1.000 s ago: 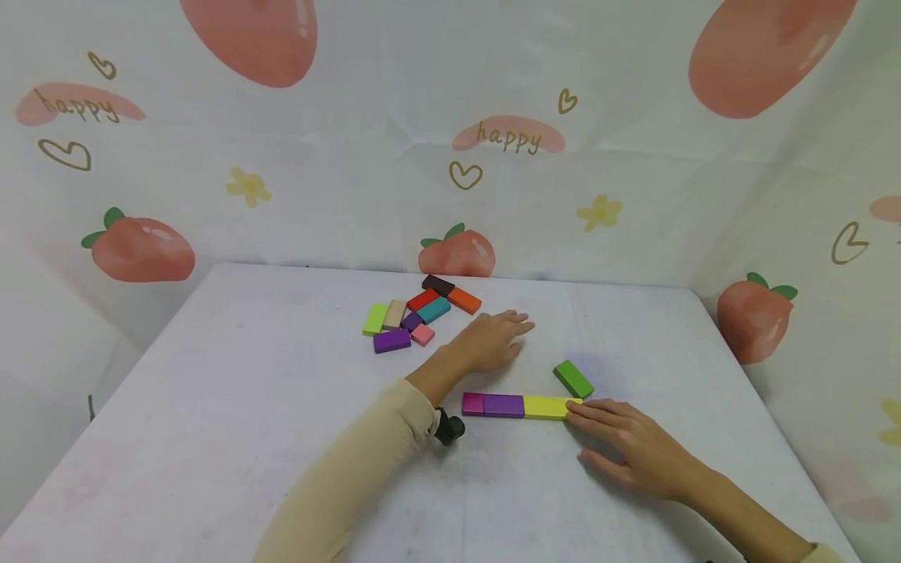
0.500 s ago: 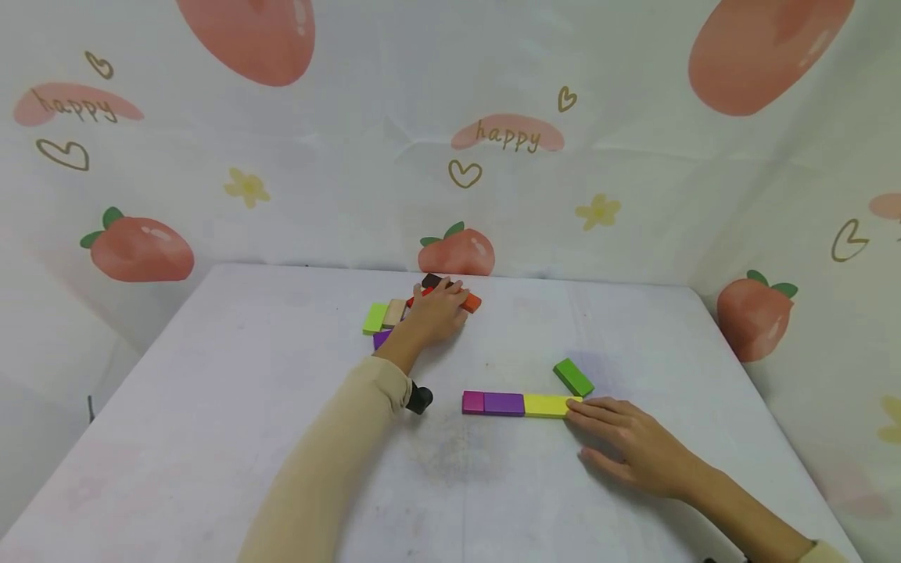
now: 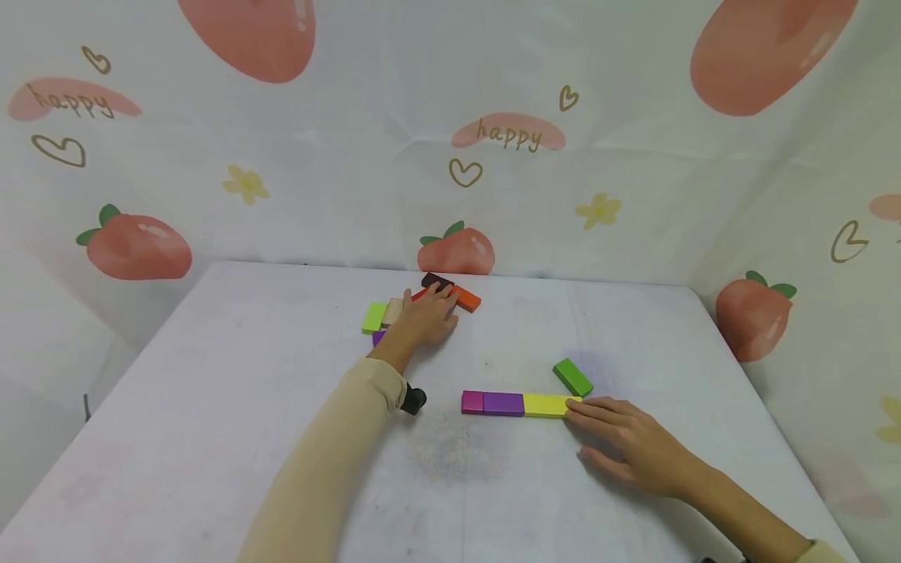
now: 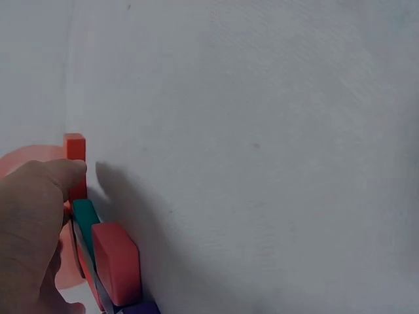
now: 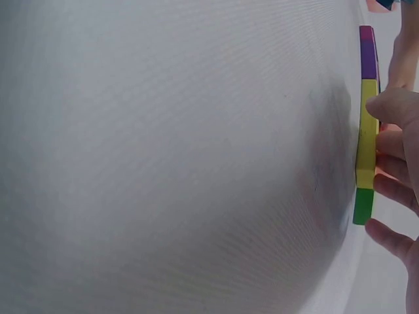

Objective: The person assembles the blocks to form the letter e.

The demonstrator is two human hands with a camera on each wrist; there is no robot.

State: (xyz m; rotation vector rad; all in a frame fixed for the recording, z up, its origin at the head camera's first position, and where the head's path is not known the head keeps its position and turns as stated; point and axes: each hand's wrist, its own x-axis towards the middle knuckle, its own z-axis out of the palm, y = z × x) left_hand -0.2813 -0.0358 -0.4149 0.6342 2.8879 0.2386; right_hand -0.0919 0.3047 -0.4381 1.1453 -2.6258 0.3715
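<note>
row (image 3: 521, 404): a magenta block (image 3: 472, 402), a purple block (image 3: 503, 404) and a yellow block (image 3: 549, 405) are lying end to end on the white surface (image 3: 211, 438), touching and fairly straight; this stretch is looking done.

green block (image 3: 573, 378): it is lying at a slant just behind the yellow block's right end, outside the row (whether the two are touching, the views are not making clear).

pile (image 3: 420, 294): near the far edge, a lime block (image 3: 374, 318), a wood-coloured block (image 3: 392, 313), a second purple block (image 3: 378, 338), a dark brown block (image 3: 437, 281), a red block (image 3: 418, 295) and an orange block (image 3: 468, 299) are lying close together, partly covered; the left wrist view is also showing a teal block (image 4: 84, 214) and a pink block (image 4: 118, 261).

left hand (image 3: 425, 319): it is resting over the pile, fingers partly spread; one digit is lying against what is looking like the orange block, but i cannot tell whether they are gripping anything.

right hand (image 3: 629, 446): its fingers are lying nearly straight, touching the yellow block's right end and gripping nothing.

blocks in line: three are sitting in the row and more are lying outside it, so the work is seeming early, with the green block and the pile remaining unplaced.
</note>
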